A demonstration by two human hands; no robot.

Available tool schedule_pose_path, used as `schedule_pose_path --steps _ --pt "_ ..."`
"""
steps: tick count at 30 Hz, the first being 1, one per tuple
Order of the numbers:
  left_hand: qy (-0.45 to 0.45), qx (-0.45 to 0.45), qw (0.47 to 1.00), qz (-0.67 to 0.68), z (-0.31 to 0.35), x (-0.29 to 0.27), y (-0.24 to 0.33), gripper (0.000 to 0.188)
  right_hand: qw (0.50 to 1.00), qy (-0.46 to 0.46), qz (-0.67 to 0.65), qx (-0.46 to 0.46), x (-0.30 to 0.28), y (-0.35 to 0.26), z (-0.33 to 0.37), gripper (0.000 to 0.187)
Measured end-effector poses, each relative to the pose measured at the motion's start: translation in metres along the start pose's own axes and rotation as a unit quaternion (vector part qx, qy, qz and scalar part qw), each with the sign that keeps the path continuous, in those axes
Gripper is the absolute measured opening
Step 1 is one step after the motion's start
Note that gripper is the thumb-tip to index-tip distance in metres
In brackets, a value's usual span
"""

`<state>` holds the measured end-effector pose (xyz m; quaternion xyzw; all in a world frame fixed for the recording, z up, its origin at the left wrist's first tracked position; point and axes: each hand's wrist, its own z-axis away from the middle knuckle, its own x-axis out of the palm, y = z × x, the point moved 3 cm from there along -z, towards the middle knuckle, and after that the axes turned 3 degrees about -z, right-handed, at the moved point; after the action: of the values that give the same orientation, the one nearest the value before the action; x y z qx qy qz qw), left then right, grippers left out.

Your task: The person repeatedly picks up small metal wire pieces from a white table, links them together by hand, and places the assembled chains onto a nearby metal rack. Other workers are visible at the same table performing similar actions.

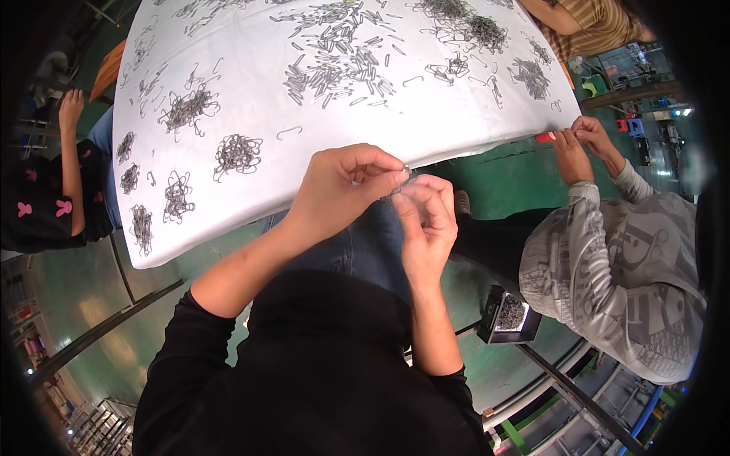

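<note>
The left hand's (346, 181) grip is clamped, thumb against forefinger, on a small dark metal piece (411, 175), its shape partly hidden; the right hand's (430, 224) grip closes on it too, at four o'clock. Both hover by the near edge of the white-covered desk (342, 133). Outward from them, a lone hook (289, 133) lies toward ten o'clock, a hook heap (237, 156) beyond at nine, scattered straight pieces (334, 72) at eleven.

Fisheye view from head height, down onto nearby table (350, 125)
</note>
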<state>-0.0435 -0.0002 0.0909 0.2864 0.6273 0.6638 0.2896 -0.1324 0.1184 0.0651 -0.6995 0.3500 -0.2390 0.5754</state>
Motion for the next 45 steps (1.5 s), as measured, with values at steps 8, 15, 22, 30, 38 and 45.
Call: schedule_pose_path --steps 8,15,22,30,38,45 --pt "0.000 0.129 0.985 -0.119 0.003 -0.004 -0.003 0.010 0.997 -0.064 0.036 0.020 -0.027 0.021 -0.040 0.015" --pt "-0.014 0.094 0.993 -0.075 -0.003 -0.003 -0.003 0.010 0.882 -0.115 0.449 -0.082 -0.007 0.092 -0.189 0.052" --pt "-0.025 0.114 0.989 -0.086 -0.008 -0.004 -0.014 0.014 0.839 -0.167 0.505 -0.117 0.009 0.105 -0.149 0.046" --pt "-0.044 0.121 0.983 -0.131 0.000 -0.002 -0.015 0.016 0.857 -0.211 0.470 -0.014 0.004 0.097 -0.275 0.017" --pt "-0.035 0.135 0.984 -0.114 0.007 0.004 -0.016 0.016 0.758 -0.286 0.584 0.053 0.052 0.110 -0.274 0.029" --pt "-0.012 0.177 0.979 -0.103 0.023 0.003 -0.033 0.011 0.882 -0.345 0.321 -0.027 0.072 0.080 -0.217 0.009"
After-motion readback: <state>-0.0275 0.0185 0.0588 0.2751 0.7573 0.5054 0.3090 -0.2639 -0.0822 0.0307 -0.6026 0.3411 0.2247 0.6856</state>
